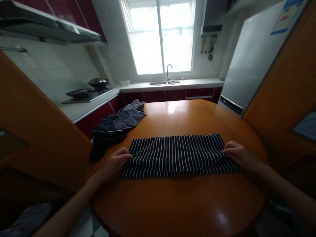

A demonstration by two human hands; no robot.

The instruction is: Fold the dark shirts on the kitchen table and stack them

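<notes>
A black cloth with white stripes (176, 151) lies folded into a wide band across the wooden table (172, 204). Its upper layer is lifted a little at both ends, and a lower layer shows beneath along the near side. My left hand (119, 159) pinches the left end of the upper layer between thumb and fingers. At the other end, my right hand (234, 152) pinches the right corner of that layer. The cloth sags slightly between the two hands. Whether it is a garment or a plain piece of fabric I cannot tell.
Dark clothes (118, 120) are heaped on the table's left edge. Beyond the table run a counter with a sink (164, 83) and a stove (90, 93) bearing pans. A fridge (251, 56) stands at the right. Wooden panels flank both sides.
</notes>
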